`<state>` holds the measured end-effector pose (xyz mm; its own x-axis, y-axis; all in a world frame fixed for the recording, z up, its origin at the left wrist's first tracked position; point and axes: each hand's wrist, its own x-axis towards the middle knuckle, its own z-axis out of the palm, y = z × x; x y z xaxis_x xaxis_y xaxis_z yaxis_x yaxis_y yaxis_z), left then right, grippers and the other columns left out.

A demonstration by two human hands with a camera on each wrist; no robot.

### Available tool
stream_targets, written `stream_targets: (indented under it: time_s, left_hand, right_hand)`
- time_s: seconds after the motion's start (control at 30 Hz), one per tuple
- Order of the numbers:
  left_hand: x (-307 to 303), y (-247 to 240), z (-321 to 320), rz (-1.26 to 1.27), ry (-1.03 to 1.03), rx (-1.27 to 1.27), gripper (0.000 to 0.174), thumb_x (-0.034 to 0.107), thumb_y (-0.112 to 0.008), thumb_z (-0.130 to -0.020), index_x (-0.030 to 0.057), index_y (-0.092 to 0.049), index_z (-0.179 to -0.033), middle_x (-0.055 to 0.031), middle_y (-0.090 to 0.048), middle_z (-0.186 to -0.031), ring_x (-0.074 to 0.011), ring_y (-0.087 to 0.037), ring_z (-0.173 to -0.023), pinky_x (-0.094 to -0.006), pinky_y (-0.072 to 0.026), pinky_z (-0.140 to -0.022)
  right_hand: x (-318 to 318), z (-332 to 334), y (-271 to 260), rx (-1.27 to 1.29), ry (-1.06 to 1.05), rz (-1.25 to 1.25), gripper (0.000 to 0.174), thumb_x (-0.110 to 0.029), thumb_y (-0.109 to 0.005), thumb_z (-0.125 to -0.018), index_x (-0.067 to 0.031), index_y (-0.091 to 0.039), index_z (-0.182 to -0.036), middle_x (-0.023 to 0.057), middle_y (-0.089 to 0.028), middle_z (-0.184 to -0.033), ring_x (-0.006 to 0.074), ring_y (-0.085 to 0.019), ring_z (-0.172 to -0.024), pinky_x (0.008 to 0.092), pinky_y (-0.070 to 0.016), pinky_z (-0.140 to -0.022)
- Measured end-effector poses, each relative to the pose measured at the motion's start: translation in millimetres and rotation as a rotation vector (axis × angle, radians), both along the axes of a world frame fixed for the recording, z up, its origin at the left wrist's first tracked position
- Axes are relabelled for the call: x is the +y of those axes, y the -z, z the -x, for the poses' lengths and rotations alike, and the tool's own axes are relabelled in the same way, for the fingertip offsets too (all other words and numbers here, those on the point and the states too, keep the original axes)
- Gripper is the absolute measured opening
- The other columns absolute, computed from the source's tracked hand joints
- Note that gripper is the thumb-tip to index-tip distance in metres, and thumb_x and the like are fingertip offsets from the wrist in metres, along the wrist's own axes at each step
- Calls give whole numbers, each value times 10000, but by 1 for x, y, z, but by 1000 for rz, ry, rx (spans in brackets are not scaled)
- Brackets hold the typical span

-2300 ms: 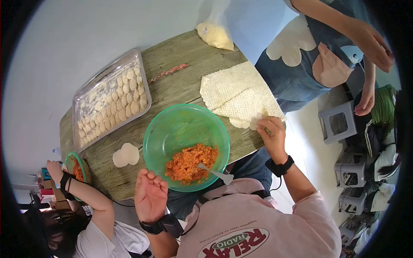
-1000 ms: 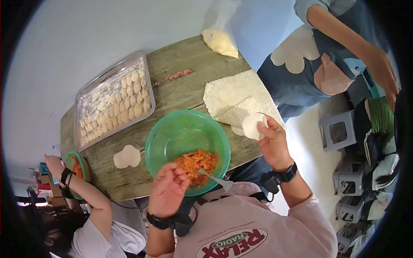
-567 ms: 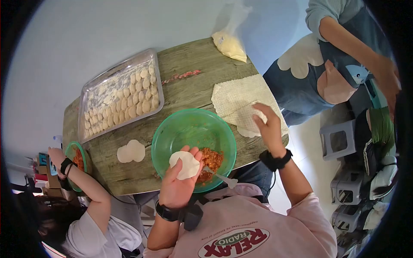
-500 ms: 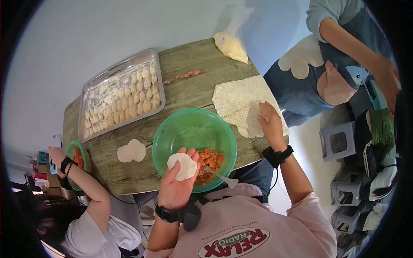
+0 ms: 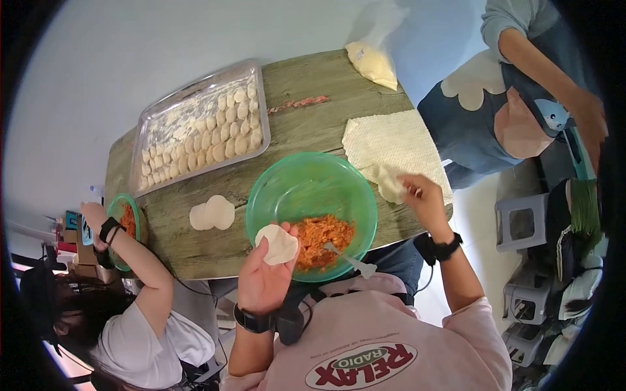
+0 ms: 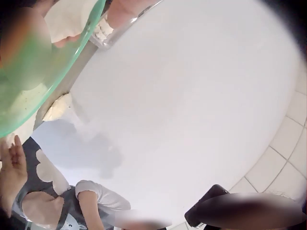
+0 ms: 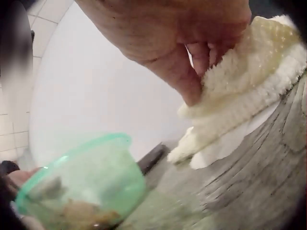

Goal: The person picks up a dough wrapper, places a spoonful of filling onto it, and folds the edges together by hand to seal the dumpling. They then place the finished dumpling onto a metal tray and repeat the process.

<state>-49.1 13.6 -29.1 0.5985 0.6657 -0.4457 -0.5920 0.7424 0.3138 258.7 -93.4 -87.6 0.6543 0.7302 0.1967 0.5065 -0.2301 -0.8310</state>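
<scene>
My left hand (image 5: 264,283) is palm up beside the green bowl's near rim, with a round dumpling wrapper (image 5: 278,244) held across its fingers by the thumb. To the right of the bowl, my right hand (image 5: 425,203) pinches the lifted edge of a cream textured cloth (image 5: 398,140). The right wrist view shows thumb and fingers gripping the fluffy cloth (image 7: 240,86), with pale wrappers (image 7: 225,143) under it on the table. The green bowl (image 5: 312,163) contains orange-red filling (image 5: 326,234). A pale-handled utensil (image 5: 352,260) leans in the filling.
Two overlapping wrappers (image 5: 220,212) lie left of the bowl. A metal tray (image 5: 195,171) with rows of dumplings stands behind them. A bag of pale powder (image 5: 372,64) sits at the far edge. One person (image 5: 153,339) works at a smaller bowl (image 5: 120,203); another person (image 5: 469,124) stands right.
My right hand picked up a wrapper near the cloth, and it passed to my left hand. The right hand then returned to the cloth and now lifts its near edge.
</scene>
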Motion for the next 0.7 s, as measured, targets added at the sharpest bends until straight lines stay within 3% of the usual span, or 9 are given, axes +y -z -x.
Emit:
stream_targets:
  time_s: [0.07, 0.2, 0.27, 0.3, 0.37, 0.6, 0.7]
  left_hand:
    - [1, -3, 2, 17, -40, 2, 369, 111, -493, -915, -14, -414, -1254, -149, -509, -1219, -297, -436, -1221, -412, -370, -1035]
    - [2, -3, 2, -27, -60, 14, 372, 111, -480, -921, -17, -407, -1262, -154, -499, -1234, -297, -430, -1227, -415, -364, -1042]
    - [3, 1, 4, -62, -67, 19, 389, 147, -466, -937, -25, -400, -1280, -160, -513, -1238, -295, -423, -1238, -433, -347, -1058]
    - [3, 0, 5, -62, -66, 19, 389, 147, -466, -937, -25, -400, -1280, -160, -513, -1238, -295, -423, -1238, -433, -347, -1058]
    - [4, -1, 7, -19, -69, -21, 384, 123, -480, -925, 3, -400, -1281, -138, -497, -1249, -289, -429, -1231, -419, -373, -1037]
    - [2, 3, 18, -11, -79, -11, 381, 134, -485, -924, 30, -407, -1282, -116, -522, -1223, -279, -447, -1217, -420, -375, -1034]
    - [2, 6, 24, -56, -69, 3, 365, 153, -475, -934, 54, -419, -1281, -92, -543, -1219, -257, -468, -1199, -416, -374, -1035]
  right_hand:
    - [-14, 16, -21, 112, -279, 170, 348, 57, -653, -675, -30, -646, -1012, 78, -598, -805, 179, -554, -672, 280, -456, -618]
    - [-24, 56, -47, 65, -267, 38, 357, 15, -689, -659, -62, -660, -1007, 53, -586, -860, 197, -543, -742, 290, -446, -647]
    - [-22, 74, -56, -255, -586, -46, 372, -41, -717, -623, -112, -678, -986, 20, -554, -895, 212, -511, -834, 307, -412, -724]
    - [-23, 81, -55, -255, -584, -46, 372, -41, -717, -623, -112, -678, -986, 20, -554, -895, 212, -511, -834, 307, -412, -724]
    - [-22, 89, -54, -373, -774, -26, 387, -90, -723, -601, -160, -686, -980, 0, -528, -894, 217, -478, -879, 329, -369, -780]
    - [-11, 96, -55, -360, -773, -9, 264, -129, -692, -702, -130, -682, -966, 6, -532, -830, 206, -480, -845, 341, -358, -781]
    - [-10, 92, -54, -193, -682, -96, 198, -124, -672, -752, -92, -674, -948, 41, -539, -789, 224, -496, -775, 343, -386, -730]
